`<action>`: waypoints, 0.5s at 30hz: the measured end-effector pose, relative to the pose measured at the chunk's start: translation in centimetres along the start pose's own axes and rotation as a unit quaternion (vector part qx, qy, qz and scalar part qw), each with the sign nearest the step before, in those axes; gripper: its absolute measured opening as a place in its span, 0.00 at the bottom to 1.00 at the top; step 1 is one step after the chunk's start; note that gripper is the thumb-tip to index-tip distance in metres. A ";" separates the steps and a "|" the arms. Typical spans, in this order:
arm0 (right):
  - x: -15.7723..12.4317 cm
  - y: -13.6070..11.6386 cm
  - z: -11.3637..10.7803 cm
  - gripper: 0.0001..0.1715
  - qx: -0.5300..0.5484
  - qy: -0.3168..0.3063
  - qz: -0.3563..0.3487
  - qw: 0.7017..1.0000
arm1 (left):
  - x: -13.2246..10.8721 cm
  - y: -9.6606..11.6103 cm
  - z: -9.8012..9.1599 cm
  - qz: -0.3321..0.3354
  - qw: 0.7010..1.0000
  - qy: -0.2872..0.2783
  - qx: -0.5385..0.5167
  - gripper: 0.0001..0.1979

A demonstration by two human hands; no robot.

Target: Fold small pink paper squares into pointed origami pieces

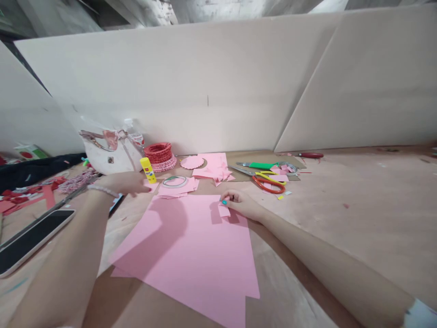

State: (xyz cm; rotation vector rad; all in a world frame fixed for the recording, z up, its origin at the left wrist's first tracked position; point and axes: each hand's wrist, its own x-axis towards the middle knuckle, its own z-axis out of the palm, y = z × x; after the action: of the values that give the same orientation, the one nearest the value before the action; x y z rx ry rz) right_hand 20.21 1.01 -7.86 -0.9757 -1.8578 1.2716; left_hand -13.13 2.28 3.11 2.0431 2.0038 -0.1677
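Pink slip [224, 210]: likely light, creases easily; grip edge. Right hand [244, 205] fingers pinch it near sheet's [198, 246] far-right corner; left hand [128, 183], can't tell.

1. A white handbag [114, 159] is standing near the counter's [358, 228] back edge.
2. A clear bottle [138, 137] is standing partly behind it.
3. A phone [36, 238] is lying toward the counter's left edge.
4. A white panel [205, 64] is rising along the back edge.

Pale bumpy left-wrist bracelet [103, 189]; teal nail polish [224, 202], right hand [244, 206]; whitish right sleeve [420, 314].
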 end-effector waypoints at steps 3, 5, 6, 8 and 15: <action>0.1 0.1 -0.1 0.12 -0.026 0.008 0.002 1.000 | -0.8 7.3 2.3 0.181 0.971 -0.111 -0.113 0.19; 0.2 0.3 -0.1 0.12 -0.025 0.007 -0.007 1.000 | -0.8 11.3 5.2 0.237 0.948 -0.096 -0.190 0.20; 0.2 0.4 -0.1 0.12 -0.019 0.004 -0.011 1.000 | -0.6 12.9 6.8 0.249 0.943 -0.070 -0.208 0.20; 0.4 0.6 -0.1 0.12 -0.006 -0.001 -0.014 1.000 | 0.0 14.7 9.6 0.286 0.935 -0.002 -0.210 0.19; 0.6 1.0 -0.1 0.10 -0.002 0.002 -0.029 1.000 | 1.9 14.0 12.5 0.291 0.897 -0.035 -0.332 0.13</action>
State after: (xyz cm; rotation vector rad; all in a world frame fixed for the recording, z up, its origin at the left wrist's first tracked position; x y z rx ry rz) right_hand 20.22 1.78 -8.69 -0.9187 -1.8725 1.2309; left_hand 2.19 0.62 -7.74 1.9919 1.0887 0.4891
